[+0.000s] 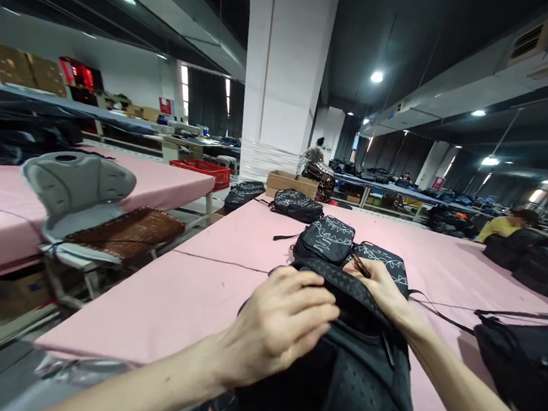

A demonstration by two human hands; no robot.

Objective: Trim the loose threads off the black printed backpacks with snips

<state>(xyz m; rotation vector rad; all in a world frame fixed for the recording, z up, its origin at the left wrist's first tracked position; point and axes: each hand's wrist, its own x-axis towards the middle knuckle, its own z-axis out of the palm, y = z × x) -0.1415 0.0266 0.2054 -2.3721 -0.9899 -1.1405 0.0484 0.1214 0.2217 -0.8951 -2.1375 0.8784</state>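
Observation:
A black backpack (364, 380) stands at the table's near edge, its padded strap panel facing me and its top compartment unzipped. My left hand (283, 315) is over the left side of that opening, fingers stretched out and slightly bent; its thumb is hidden. At the far side of the top, my right hand (377, 288) has its fingers closed on the backpack's edge, near a dark loop; its fingertips are partly covered. Just beyond lie a small black bag with white line print (328, 239) and another printed black bag (386, 263).
The pink-covered table (174, 305) runs away from me. More black bags lie farther along (297, 205) and at right (524, 355). A grey chair (79, 182) stands left. Beyond are a cardboard box (292, 185), a white pillar (285, 72) and a person in yellow (500, 226).

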